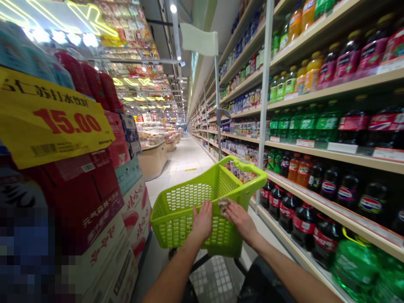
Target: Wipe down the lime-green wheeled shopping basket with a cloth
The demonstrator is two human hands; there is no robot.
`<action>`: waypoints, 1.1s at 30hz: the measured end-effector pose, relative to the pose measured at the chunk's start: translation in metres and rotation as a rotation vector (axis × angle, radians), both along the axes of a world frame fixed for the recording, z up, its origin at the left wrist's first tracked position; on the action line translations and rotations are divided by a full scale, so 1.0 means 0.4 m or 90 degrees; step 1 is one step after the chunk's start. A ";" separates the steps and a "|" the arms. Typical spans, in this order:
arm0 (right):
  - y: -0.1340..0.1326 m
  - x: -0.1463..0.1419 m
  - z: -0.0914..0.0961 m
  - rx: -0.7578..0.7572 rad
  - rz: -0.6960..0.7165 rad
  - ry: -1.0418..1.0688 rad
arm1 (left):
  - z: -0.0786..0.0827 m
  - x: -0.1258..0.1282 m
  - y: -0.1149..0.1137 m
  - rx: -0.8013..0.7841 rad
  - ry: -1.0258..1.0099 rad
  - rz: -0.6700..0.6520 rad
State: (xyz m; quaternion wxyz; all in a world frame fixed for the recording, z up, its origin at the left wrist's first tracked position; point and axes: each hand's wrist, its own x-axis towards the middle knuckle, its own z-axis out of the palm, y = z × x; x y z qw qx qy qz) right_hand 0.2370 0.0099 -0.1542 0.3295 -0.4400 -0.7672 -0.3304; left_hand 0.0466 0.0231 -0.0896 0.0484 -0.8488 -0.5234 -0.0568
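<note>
Between stacked drink cartons (pixel 75 185) and a long shelf (pixel 293 152) of bottles, one lime-green shopping cart (pixel 233 242) stands in the aisle, side wall toward the wearer, handle end nearest the shelf. Both bare hands are at that near wall, side by side and a little apart.

Left hand (pixel 202 222): on the wall, fingertips at the upper rim; fingers extended, close together. Cannot tell whether they curl over the edge (thumb unclear).

Right hand (pixel 239 218): fingers together, holding a crumpled brownish cloth (pixel 224 206) at the fingertips, against the rim toward the handle end. Thumb's position cannot be told.

Surroundings: yellow price sign (pixel 59 120) reading 15.00 on the carton stack, at left. Dark-cola bottles (pixel 304 223) line the lowest shelf rows; green bottles (pixel 311 124) sit higher. Beyond the cart, pale floor tiles (pixel 189 153) run down the aisle.
</note>
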 end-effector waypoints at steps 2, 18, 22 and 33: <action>-0.010 0.011 -0.050 -0.024 0.017 -0.038 | -0.001 0.000 0.000 -0.005 0.006 -0.001; -0.057 0.139 0.037 0.036 -0.027 0.056 | -0.012 0.041 0.003 0.032 -0.012 -0.003; -0.011 0.251 0.196 0.121 -0.144 0.231 | -0.006 0.052 0.000 0.030 -0.020 -0.004; -0.062 0.174 0.086 0.040 -0.043 0.129 | -0.026 0.018 0.002 0.024 -0.025 0.032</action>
